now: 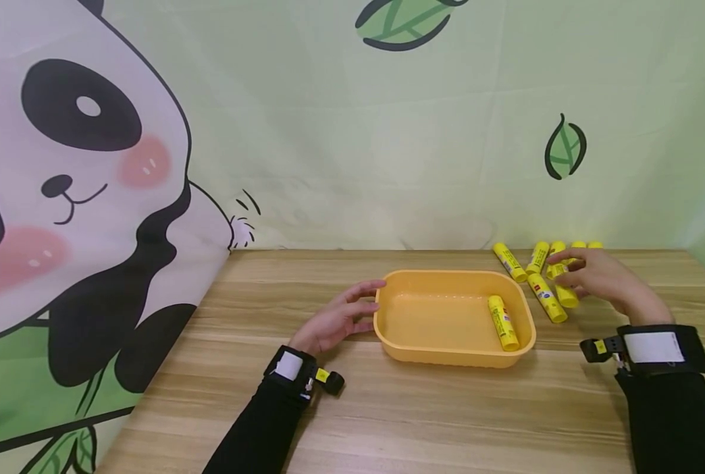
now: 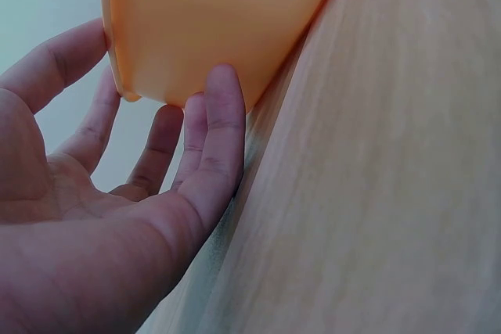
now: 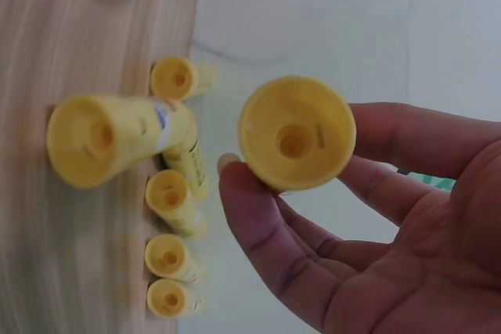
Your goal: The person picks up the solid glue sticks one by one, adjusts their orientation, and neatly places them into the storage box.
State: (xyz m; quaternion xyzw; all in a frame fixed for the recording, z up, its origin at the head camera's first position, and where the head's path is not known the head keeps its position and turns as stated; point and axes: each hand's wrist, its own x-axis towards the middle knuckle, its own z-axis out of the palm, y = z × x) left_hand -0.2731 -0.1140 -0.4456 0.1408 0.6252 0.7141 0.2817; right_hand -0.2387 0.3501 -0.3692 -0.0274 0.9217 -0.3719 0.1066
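Observation:
My right hand [image 1: 613, 284] pinches a yellow glue stick [image 1: 567, 297] between thumb and fingers, above the others at the right. In the right wrist view the held glue stick's round end [image 3: 262, 127] faces the camera, raised off the table. At the left end of a shallow orange tray [image 1: 435, 355], my left hand [image 1: 337, 319] rests its spread fingertips against the rim and outer wall. The left wrist view shows those fingers [image 2: 223, 115] lightly bent along the tray wall [image 2: 211, 21]. One glue stick [image 1: 503, 322] lies inside the tray, near its right end.
Several loose glue sticks lie right of the tray, one [image 1: 509, 262] near the back edge and another [image 1: 546, 298] close to the tray's right rim. Behind the wooden table [image 1: 447, 415] hangs a pale green cloth [image 1: 340, 151] printed with a panda and leaves.

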